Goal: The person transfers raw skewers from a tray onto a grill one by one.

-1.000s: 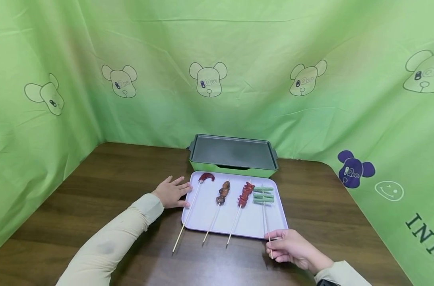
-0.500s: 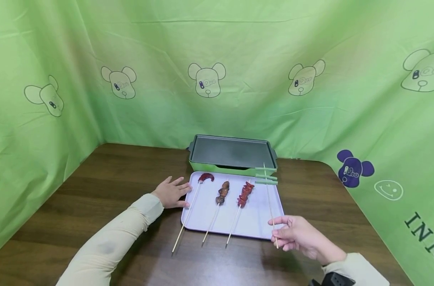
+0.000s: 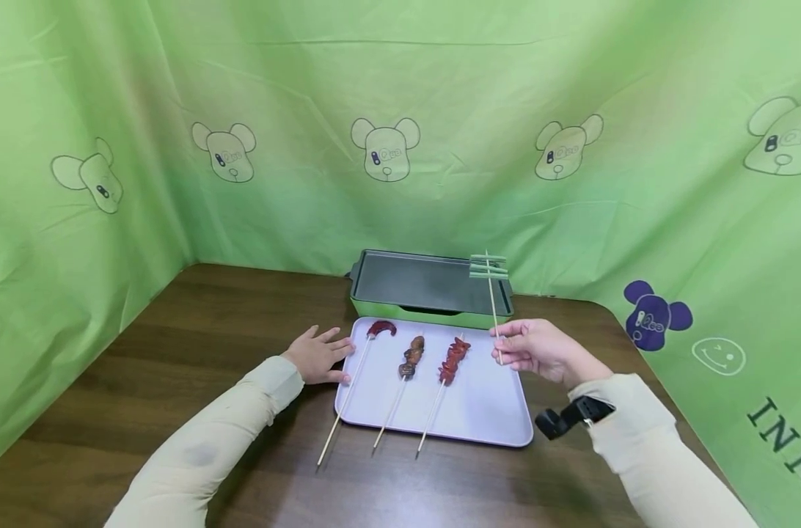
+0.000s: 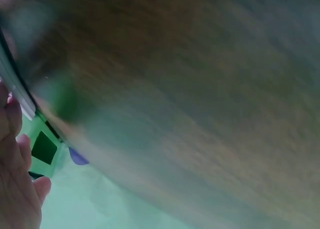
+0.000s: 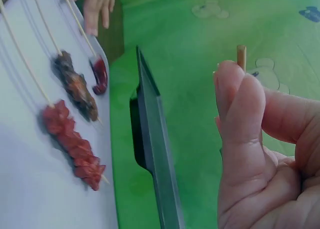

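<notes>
My right hand (image 3: 539,352) pinches the lower stick of a skewer of green vegetable pieces (image 3: 488,271), held up over the tray's right side. Its green pieces overlap the right end of the grill in the head view. The right wrist view has the stick's butt end (image 5: 241,56) poking out between thumb and fingers. With fingers spread, my left hand (image 3: 317,357) rests at the left edge of the pale lilac tray (image 3: 483,414). On that tray lie a curled dark-red skewer (image 3: 381,327), a brown mushroom-like skewer (image 3: 411,357) and a red meat-like skewer (image 3: 454,359).
Behind the tray stands a green tabletop grill (image 3: 427,282) with a flat dark plate. Stick ends overhang the tray's front edge onto the brown wooden table (image 3: 196,330). A green printed curtain (image 3: 308,205) encloses the back and sides.
My right hand has lifted the green skewer off the tray and carried it forward, up towards the grill's right end. My left hand has stayed at the tray's edge.
</notes>
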Available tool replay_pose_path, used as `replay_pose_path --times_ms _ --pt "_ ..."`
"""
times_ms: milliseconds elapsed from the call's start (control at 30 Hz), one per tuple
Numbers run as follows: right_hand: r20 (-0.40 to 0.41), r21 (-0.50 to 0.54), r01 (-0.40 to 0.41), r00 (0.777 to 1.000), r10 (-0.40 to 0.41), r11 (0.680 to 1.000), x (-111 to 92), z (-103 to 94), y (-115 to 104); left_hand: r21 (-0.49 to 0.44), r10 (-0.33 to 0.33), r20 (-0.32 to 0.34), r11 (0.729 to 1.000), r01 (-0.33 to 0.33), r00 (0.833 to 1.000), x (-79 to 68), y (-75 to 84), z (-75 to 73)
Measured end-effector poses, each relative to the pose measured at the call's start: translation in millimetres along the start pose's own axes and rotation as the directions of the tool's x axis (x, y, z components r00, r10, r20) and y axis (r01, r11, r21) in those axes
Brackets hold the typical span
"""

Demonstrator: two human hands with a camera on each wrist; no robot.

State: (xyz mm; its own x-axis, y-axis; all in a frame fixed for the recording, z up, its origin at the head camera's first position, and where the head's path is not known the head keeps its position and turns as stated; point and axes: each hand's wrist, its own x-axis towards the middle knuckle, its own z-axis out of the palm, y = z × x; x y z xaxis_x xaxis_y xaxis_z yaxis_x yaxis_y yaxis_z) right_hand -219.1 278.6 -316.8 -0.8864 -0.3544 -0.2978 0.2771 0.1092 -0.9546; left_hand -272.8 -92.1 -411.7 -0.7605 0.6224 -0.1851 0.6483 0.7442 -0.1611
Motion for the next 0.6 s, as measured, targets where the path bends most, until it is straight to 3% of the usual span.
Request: replay_pose_path --times_ms 167,333,600 --pt "-0.067 -0.006 0.01 0.998 -0.01 1.0 20 1.3 -3 0.036 -0.011 0.035 0.999 0.01 0.999 3.9 -0.4 0.9" --pt "-0.14 0.083 0.019 0.99 -0.007 0.996 35 -2.9 1 0.052 -0.01 0.059 0.999 0.007 0.998 6.4 -1.6 4.5" --pt "-0.192 0.184 -0.006 0.98 0.042 0.983 55 -10.3 11 0.039 -0.017 0.026 0.999 0.016 1.0 5.5 -2.4 4.3"
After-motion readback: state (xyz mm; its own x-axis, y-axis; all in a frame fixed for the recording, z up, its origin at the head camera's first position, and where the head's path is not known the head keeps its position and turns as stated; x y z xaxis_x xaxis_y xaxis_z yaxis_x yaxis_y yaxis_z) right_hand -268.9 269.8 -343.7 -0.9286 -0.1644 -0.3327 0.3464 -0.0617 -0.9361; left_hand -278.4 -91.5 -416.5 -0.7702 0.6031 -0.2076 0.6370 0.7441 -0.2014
